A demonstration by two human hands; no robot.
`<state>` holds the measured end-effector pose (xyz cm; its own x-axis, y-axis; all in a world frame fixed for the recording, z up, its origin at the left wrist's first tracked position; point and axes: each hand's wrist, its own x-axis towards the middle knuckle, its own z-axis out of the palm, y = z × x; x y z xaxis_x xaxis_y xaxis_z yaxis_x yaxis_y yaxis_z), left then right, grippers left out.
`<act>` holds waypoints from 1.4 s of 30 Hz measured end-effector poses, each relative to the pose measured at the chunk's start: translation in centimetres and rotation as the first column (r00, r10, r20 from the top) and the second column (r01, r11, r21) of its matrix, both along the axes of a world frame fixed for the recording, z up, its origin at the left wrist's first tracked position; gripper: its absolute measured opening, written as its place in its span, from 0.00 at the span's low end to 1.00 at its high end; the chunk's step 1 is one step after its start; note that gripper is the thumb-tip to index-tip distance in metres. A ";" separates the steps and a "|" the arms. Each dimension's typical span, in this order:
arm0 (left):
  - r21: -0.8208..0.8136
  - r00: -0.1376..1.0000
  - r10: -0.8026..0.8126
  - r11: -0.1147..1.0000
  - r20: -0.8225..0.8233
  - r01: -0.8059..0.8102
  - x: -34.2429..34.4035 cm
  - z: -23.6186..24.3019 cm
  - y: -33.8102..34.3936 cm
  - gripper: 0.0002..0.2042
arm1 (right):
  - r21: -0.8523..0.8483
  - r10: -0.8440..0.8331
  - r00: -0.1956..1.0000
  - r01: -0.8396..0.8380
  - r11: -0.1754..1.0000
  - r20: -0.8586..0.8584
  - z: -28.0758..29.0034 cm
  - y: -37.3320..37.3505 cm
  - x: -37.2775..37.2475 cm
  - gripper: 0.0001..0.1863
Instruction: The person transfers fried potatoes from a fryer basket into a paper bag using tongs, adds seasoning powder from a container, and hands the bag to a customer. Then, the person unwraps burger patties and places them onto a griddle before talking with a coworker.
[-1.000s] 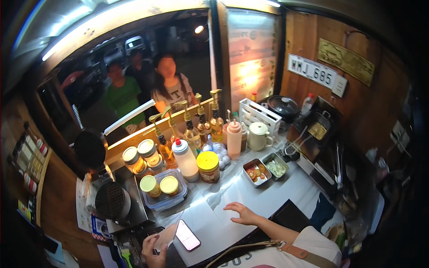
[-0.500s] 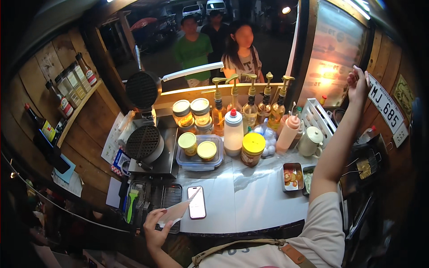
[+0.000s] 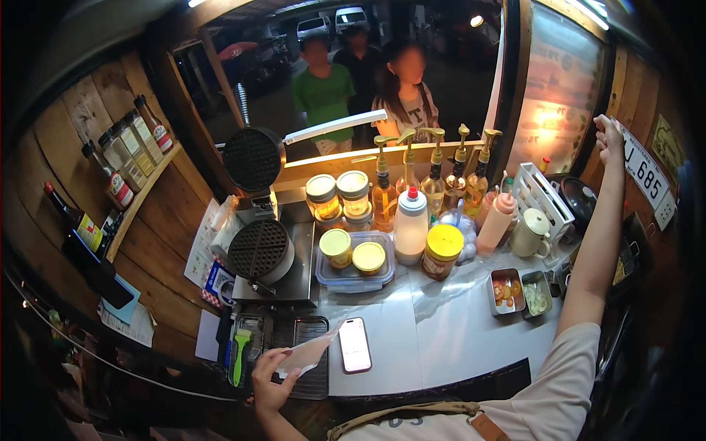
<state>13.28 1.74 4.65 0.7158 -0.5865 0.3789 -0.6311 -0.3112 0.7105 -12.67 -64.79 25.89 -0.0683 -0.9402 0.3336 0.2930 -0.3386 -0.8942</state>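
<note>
Low at the left of the counter, my left hand (image 3: 273, 378) pinches a thin white paper sheet or sleeve (image 3: 307, 356) between thumb and fingers. Its tip reaches up beside a phone (image 3: 356, 345) with a lit screen. The paper hangs over a dark ridged tray (image 3: 318, 384). My right arm stretches far out to the right. At its end my right hand (image 3: 609, 140) is raised beside the white number plate (image 3: 644, 175), with its fingers curled in. Whatever those fingers may hold is too small to make out.
A round waffle iron (image 3: 259, 250) stands lid-up at the left. Pump bottles (image 3: 434, 184), lidded jars (image 3: 336, 248), a white squeeze bottle (image 3: 410, 226) and a yellow-lidded jar (image 3: 443, 251) line the back. Tins of chopped food (image 3: 507, 291) sit at the right. Several people (image 3: 323, 95) stand outside.
The view has shifted, so the counter sits further right and lower. My right hand's fingers have curled in from being spread. My left hand still holds the paper.
</note>
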 end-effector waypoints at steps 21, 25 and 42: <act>-0.025 0.998 -0.065 0.998 -0.011 0.064 3.0 -0.6 2.6 0.17 | -0.253 0.079 0.915 -0.191 0.949 -0.395 -1.6 18.7 4.3 0.09; -0.027 0.994 -0.095 0.995 -0.052 0.094 2.8 -0.8 2.1 0.17 | -0.009 0.293 0.610 -0.442 0.897 -0.737 -9.3 28.7 3.3 0.22; 0.009 0.992 -0.123 0.992 0.041 0.123 1.2 1.3 0.9 0.16 | 0.425 0.710 -0.062 -0.836 0.346 -0.701 -26.2 40.0 5.9 0.22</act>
